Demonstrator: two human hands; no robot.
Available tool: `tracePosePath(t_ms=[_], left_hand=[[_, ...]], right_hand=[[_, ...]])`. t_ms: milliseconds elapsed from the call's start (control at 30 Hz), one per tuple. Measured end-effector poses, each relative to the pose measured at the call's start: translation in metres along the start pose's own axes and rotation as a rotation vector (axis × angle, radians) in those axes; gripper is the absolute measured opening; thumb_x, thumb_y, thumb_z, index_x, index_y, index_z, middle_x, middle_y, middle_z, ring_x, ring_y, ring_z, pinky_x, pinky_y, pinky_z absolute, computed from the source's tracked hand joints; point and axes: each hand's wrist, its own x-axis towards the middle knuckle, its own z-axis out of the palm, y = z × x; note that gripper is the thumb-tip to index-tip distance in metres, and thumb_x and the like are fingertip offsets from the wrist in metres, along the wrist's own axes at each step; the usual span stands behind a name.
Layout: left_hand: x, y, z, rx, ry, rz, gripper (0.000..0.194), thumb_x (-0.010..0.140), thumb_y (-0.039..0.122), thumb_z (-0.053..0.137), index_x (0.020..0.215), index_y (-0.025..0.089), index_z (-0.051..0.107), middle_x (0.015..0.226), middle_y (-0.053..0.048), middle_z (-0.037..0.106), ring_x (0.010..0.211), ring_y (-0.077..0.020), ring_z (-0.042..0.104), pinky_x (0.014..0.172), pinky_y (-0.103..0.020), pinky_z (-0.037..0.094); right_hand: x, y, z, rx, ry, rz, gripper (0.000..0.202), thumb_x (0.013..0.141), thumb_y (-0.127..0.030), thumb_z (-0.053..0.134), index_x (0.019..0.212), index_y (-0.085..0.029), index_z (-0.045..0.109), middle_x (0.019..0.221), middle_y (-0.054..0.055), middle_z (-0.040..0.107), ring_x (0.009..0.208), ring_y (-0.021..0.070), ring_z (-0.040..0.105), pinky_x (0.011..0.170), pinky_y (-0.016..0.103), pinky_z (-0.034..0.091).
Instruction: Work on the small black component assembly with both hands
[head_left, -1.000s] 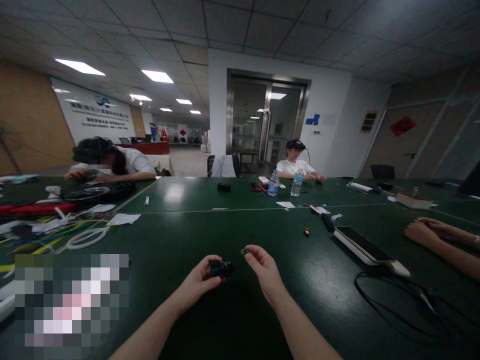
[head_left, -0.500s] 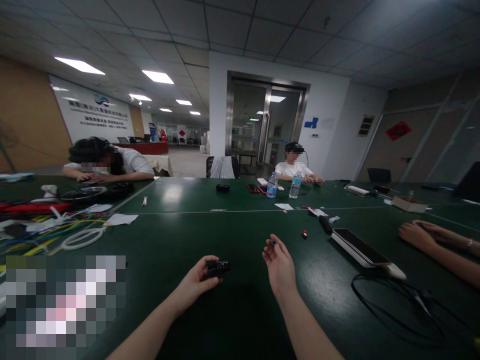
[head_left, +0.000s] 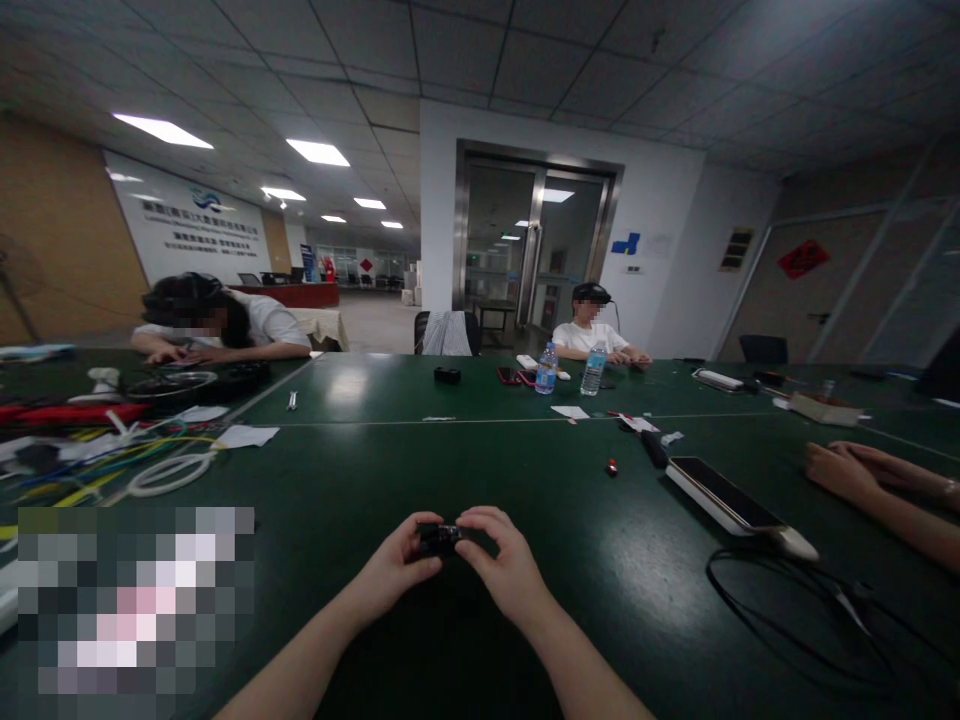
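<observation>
A small black object (head_left: pixel 435 541) is held above the green table (head_left: pixel 352 490), low in the middle of the head view. My left hand (head_left: pixel 394 560) grips its left end between thumb and fingers. At its right end, the thumb and fingers of my right hand (head_left: pixel 506 560) are closed round it. The fingertips hide part of the object, and anything small within my right fingers cannot be made out. Beyond my right hand, a small red and dark piece (head_left: pixel 613 467) lies on the table.
Cables (head_left: pixel 169 474) and papers lie at the left. A phone (head_left: pixel 724 492) on a white device and a black cable (head_left: pixel 795 600) are at the right, near another person's hands (head_left: pixel 847 470). Two bottles (head_left: pixel 546 370) stand farther back. Two people sit across the table.
My right hand has moved left and down from its raised place, and its fingers have closed on the black object. My left hand still holds that object in nearly the same place.
</observation>
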Motion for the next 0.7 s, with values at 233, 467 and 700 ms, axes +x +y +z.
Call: tracePosePath(t_ms=[233,467,700], left_hand=[[0.003,-0.006,0.0,0.036,-0.021,0.037,0.037,0.072,0.022,0.063,0.104,0.022,0.045,0.093,-0.001,0.059,0.085,-0.017,0.057,0.075,-0.031,0.042],[0.001,-0.002,0.002,0.038,-0.002,0.008,0.038,0.072,0.025,0.063,0.104,0.021,0.045,0.093,-0.003,0.061,0.084,-0.0184,0.058,0.075,-0.033,0.042],[-0.004,0.01,0.003,0.04,0.016,-0.03,0.034,0.073,0.027,0.062,0.102,0.022,0.045,0.095,-0.002,0.06,0.088,-0.019,0.058,0.078,-0.034,0.042]], right_hand=[[0.0,0.01,0.012,-0.079,-0.134,0.059,0.022,0.072,-0.022,0.061,0.093,-0.028,0.065,0.106,0.003,0.058,0.104,0.0203,0.052,0.093,0.038,0.039],[0.0,0.011,0.01,0.03,-0.148,0.103,0.023,0.071,-0.026,0.063,0.094,-0.026,0.065,0.109,0.004,0.057,0.105,0.0204,0.052,0.093,0.037,0.039],[-0.001,0.005,-0.002,0.097,-0.174,0.143,0.042,0.07,-0.024,0.063,0.11,-0.031,0.056,0.113,0.002,0.058,0.106,0.0223,0.052,0.091,0.041,0.038]])
